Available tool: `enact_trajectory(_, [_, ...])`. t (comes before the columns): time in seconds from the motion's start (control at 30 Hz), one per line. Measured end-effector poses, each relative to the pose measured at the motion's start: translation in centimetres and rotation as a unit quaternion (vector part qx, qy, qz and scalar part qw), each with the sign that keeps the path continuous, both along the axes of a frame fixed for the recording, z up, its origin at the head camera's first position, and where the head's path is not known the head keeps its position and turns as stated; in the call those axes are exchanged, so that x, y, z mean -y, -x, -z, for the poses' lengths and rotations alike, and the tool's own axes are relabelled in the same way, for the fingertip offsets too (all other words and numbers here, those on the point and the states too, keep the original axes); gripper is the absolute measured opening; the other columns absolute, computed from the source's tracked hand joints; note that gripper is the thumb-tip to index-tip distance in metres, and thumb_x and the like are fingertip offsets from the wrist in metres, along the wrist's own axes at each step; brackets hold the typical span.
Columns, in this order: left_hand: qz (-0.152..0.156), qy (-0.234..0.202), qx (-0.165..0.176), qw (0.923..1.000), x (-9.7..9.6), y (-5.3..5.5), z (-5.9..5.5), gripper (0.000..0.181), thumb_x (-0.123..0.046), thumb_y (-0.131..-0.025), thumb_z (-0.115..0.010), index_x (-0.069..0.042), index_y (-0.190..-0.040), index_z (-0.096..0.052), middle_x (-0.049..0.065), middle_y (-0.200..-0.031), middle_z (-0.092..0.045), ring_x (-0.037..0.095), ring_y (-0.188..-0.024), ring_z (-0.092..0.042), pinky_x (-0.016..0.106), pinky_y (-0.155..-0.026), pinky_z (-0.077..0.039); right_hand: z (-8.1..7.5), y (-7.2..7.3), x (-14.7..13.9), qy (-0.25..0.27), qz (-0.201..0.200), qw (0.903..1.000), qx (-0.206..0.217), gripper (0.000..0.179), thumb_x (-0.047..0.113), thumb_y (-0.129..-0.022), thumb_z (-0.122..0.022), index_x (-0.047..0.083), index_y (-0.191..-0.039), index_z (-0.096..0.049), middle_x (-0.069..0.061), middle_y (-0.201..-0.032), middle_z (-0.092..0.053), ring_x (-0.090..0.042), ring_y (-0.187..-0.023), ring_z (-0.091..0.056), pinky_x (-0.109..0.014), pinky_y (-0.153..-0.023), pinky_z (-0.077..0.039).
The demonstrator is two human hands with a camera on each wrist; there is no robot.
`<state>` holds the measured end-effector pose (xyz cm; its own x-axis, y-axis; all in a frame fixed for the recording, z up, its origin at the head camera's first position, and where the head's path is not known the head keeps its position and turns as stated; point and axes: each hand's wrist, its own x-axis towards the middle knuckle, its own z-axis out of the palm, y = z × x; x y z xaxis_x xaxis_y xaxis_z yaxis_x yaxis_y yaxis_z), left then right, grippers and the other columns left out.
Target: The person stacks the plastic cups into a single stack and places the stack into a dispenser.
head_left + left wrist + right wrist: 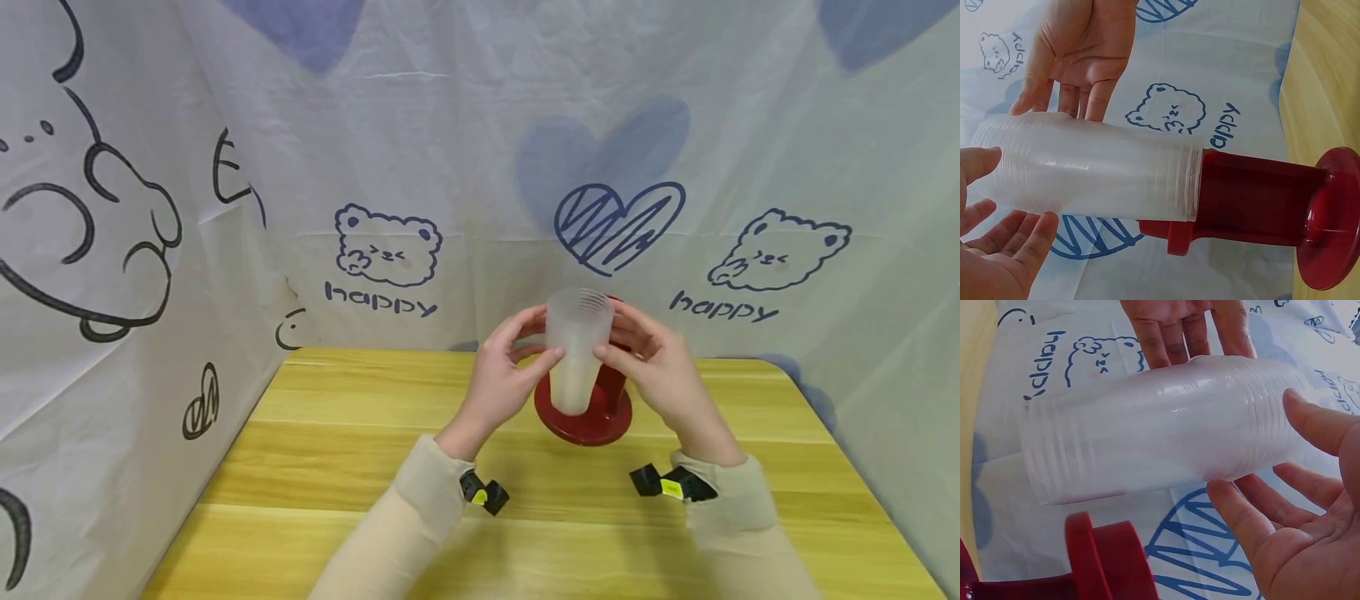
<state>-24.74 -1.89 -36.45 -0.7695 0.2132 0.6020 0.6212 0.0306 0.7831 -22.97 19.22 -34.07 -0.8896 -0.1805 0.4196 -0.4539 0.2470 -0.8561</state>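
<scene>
A stack of clear plastic cups [576, 346] hangs in the air, held between two hands. My left hand [501, 371] grips its left side, thumb towards me and fingers around the back. On the other side my right hand [658, 375] holds it the same way, near the upper end. Several nested rims show along the stack [1147, 428] in the right wrist view. Just behind and below stands a red holder [1260, 197] with a round base [583, 429] and an upright post. Whether the stack touches the holder I cannot tell.
The holder stands towards the back of a wooden table [360, 467]. White cloth with printed bears and hearts [450, 150] hangs behind the table and along both sides. Each wrist carries a small black camera mount [483, 493].
</scene>
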Motion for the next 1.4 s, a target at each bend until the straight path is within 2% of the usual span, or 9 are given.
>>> enact_trajectory(0.13, [0.001, -0.001, -0.005, 1.0000, -0.2, 0.3, -0.7, 0.049, -0.007, -0.090, -0.072, -0.006, -0.136, -0.055, 0.009, -0.129, -0.058, 0.020, -0.114, -0.058, 0.030, -0.090, -0.054, -0.7, 0.2, -0.1, -0.007, 0.009, 0.9999, -0.004, 0.057, 0.008, -0.093, -0.069, 0.009, -0.145, -0.048, -0.015, -0.133, -0.058, -0.028, -0.115, -0.057, -0.019, -0.091, -0.050])
enact_trajectory(0.17, [0.001, -0.001, -0.003, 1.0000, -0.2, 0.1, -1.2, 0.049, -0.006, -0.090, -0.071, -0.005, -0.136, -0.054, 0.011, -0.129, -0.058, 0.022, -0.114, -0.058, 0.033, -0.091, -0.054, -0.9, 0.2, -0.1, -0.009, 0.013, 0.9999, -0.002, 0.057, 0.009, -0.093, -0.069, 0.010, -0.146, -0.047, -0.015, -0.133, -0.058, -0.028, -0.115, -0.057, -0.019, -0.090, -0.050])
enact_trajectory(0.33, [-0.001, 0.007, -0.011, 0.9999, -0.5, 0.6, -2.1, 0.050, -0.008, -0.092, -0.070, -0.005, -0.139, -0.053, 0.011, -0.130, -0.057, 0.023, -0.115, -0.057, 0.033, -0.092, -0.053, -1.9, 0.5, -0.2, -0.013, 0.030, 0.9995, 0.001, 0.059, 0.012, -0.093, -0.069, 0.012, -0.147, -0.046, -0.014, -0.136, -0.055, -0.032, -0.118, -0.056, -0.019, -0.084, -0.053])
enact_trajectory(0.43, [-0.004, 0.016, -0.018, 0.9997, -0.7, 1.3, -2.3, 0.051, -0.010, -0.093, -0.069, -0.006, -0.140, -0.052, 0.010, -0.132, -0.057, 0.023, -0.116, -0.057, 0.032, -0.093, -0.053, -2.3, 0.7, -0.2, -0.012, 0.039, 0.9992, 0.000, 0.059, 0.013, -0.093, -0.069, 0.013, -0.147, -0.046, -0.013, -0.139, -0.053, -0.033, -0.120, -0.055, -0.020, -0.085, -0.053])
enact_trajectory(0.77, [-0.005, 0.051, -0.043, 0.9978, -1.4, 2.8, -4.5, 0.052, -0.011, -0.094, -0.068, -0.005, -0.142, -0.049, 0.011, -0.132, -0.056, 0.020, -0.115, -0.056, 0.034, -0.094, -0.053, -3.8, 1.7, -0.6, -0.011, 0.068, 0.9976, -0.013, 0.062, 0.017, -0.093, -0.070, 0.015, -0.149, -0.044, -0.013, -0.142, -0.052, -0.033, -0.125, -0.052, -0.041, -0.099, -0.049])
enact_trajectory(0.93, [-0.003, 0.064, -0.036, 0.9973, -1.7, 3.4, -5.3, 0.052, -0.014, -0.096, -0.066, -0.006, -0.144, -0.047, 0.010, -0.135, -0.054, 0.019, -0.117, -0.056, 0.028, -0.094, -0.051, -4.5, 2.2, -1.0, -0.010, 0.072, 0.9972, -0.016, 0.062, 0.017, -0.093, -0.070, 0.018, -0.149, -0.043, -0.013, -0.142, -0.051, -0.033, -0.125, -0.052, -0.041, -0.097, -0.050])
enact_trajectory(1.07, [-0.004, 0.068, -0.032, 0.9971, -2.0, 3.8, -5.9, 0.052, -0.014, -0.096, -0.065, -0.006, -0.144, -0.046, 0.011, -0.135, -0.054, 0.021, -0.117, -0.056, 0.033, -0.095, -0.052, -5.0, 2.6, -1.2, 0.001, 0.072, 0.9973, -0.018, 0.061, 0.015, -0.093, -0.070, 0.017, -0.149, -0.045, -0.013, -0.141, -0.052, -0.032, -0.125, -0.052, -0.037, -0.097, -0.051])
enact_trajectory(1.17, [-0.006, 0.072, -0.035, 0.9968, -2.3, 4.1, -6.2, 0.053, -0.013, -0.096, -0.065, -0.005, -0.145, -0.046, 0.012, -0.136, -0.053, 0.022, -0.118, -0.055, 0.034, -0.095, -0.052, -5.3, 2.9, -1.3, 0.006, 0.072, 0.9972, -0.020, 0.061, 0.014, -0.092, -0.070, 0.016, -0.148, -0.045, -0.014, -0.141, -0.052, -0.033, -0.125, -0.052, -0.039, -0.099, -0.049])
enact_trajectory(1.4, [-0.012, 0.079, -0.032, 0.9963, -2.8, 4.8, -6.5, 0.055, -0.014, -0.096, -0.065, -0.006, -0.146, -0.044, 0.011, -0.138, -0.052, 0.019, -0.118, -0.055, 0.027, -0.095, -0.051, -5.7, 3.6, -1.7, 0.000, 0.070, 0.9971, -0.031, 0.059, 0.015, -0.093, -0.070, 0.016, -0.147, -0.047, -0.015, -0.139, -0.052, -0.033, -0.125, -0.051, -0.042, -0.100, -0.048])
